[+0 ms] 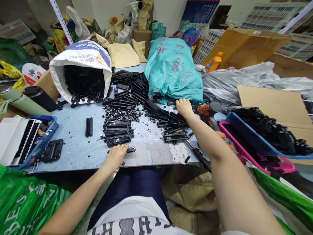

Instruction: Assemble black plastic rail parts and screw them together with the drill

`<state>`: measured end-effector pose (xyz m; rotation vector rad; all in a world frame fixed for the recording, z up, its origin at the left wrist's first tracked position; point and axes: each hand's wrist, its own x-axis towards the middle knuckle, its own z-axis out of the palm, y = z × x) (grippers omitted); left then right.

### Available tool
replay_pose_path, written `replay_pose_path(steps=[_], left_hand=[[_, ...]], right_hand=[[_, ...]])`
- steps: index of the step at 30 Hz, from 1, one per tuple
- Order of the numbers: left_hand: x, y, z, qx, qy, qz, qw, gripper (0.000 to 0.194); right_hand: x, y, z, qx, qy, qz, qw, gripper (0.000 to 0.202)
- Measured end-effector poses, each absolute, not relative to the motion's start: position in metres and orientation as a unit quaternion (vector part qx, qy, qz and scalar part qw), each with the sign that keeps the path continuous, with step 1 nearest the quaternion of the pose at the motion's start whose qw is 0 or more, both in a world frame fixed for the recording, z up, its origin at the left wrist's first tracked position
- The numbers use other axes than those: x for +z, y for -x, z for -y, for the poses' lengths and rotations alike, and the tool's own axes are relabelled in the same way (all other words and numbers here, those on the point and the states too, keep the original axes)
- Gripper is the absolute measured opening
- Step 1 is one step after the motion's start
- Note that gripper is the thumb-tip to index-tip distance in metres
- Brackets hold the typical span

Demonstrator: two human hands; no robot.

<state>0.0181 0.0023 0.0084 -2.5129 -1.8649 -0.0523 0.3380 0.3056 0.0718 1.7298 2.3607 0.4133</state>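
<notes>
My left hand [115,157] is closed over a dark, glossy bar-shaped plastic part [131,149] at the table's near edge. Just beyond it lies a stack of similar black bars [117,132], with a heap of screws and small black pieces [123,112] behind. My right hand [184,107] reaches to the lower edge of a teal woven sack [174,68], its fingers curled down. What those fingers hold, if anything, is hidden. Loose long black plastic strips [156,109] spread from the sack's left side towards that hand.
A white sack [80,54] of black parts lies open at back left. An orange-and-black power drill [207,111] is beside my right forearm. Blue basket [266,143] and pink basket [276,164] stand at right. Bottles [40,98] and another blue basket [46,138] stand at left.
</notes>
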Motion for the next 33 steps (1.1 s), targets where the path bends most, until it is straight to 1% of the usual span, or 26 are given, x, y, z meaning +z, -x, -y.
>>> replay_pose_path(steps=[4,6,7,9,10,12,15,19,20,21,22,25,27,30,33], left_hand=[[0.002,-0.024,0.000,-0.021,0.784,0.621,-0.008,0.038],[-0.001,-0.028,-0.001,-0.032,0.779,0.626,-0.029,0.033],[-0.002,-0.029,-0.002,-0.042,0.782,0.621,-0.043,0.032],[-0.002,-0.031,-0.003,-0.067,0.792,0.602,-0.079,0.034],[-0.001,-0.032,-0.004,-0.077,0.796,0.593,-0.098,0.034],[0.001,-0.032,-0.006,-0.087,0.800,0.580,-0.126,0.034],[0.007,-0.035,-0.008,-0.086,0.804,0.571,-0.141,0.038],[0.010,-0.040,-0.006,-0.078,0.810,0.566,-0.129,0.066],[0.010,-0.040,-0.004,-0.081,0.811,0.566,-0.127,0.069],[0.009,-0.040,-0.003,-0.087,0.810,0.565,-0.126,0.068],[0.008,-0.040,-0.001,-0.094,0.811,0.564,-0.126,0.064],[0.003,-0.036,0.003,-0.123,0.810,0.561,-0.117,0.044],[0.000,-0.033,0.004,-0.140,0.807,0.563,-0.107,0.037],[-0.002,-0.034,0.005,-0.145,0.803,0.569,-0.106,0.037],[0.002,-0.041,0.005,-0.123,0.803,0.568,-0.131,0.042]], right_hand=[[0.106,-0.308,-0.239,0.194,-0.533,-0.823,0.041,0.029],[0.110,-0.295,-0.189,0.153,-0.494,-0.855,0.045,0.033],[0.107,-0.289,-0.163,0.101,-0.451,-0.884,0.071,0.038],[0.090,-0.279,-0.114,0.005,-0.312,-0.944,0.108,0.042],[0.077,-0.274,-0.095,-0.021,-0.242,-0.963,0.113,0.043],[0.050,-0.264,-0.068,-0.041,-0.180,-0.975,0.120,0.042],[0.022,-0.252,-0.055,-0.050,-0.214,-0.966,0.136,0.043],[0.019,-0.245,-0.054,-0.049,-0.271,-0.951,0.139,0.042],[0.022,-0.243,-0.052,-0.044,-0.275,-0.951,0.135,0.042],[0.025,-0.242,-0.050,-0.036,-0.279,-0.951,0.130,0.042],[0.028,-0.241,-0.047,-0.028,-0.284,-0.951,0.123,0.042],[0.036,-0.237,-0.040,-0.008,-0.304,-0.948,0.096,0.040],[0.040,-0.234,-0.039,-0.008,-0.310,-0.947,0.083,0.039],[0.041,-0.233,-0.041,-0.021,-0.297,-0.952,0.074,0.040],[0.034,-0.238,-0.045,-0.030,-0.280,-0.957,0.067,0.043]])
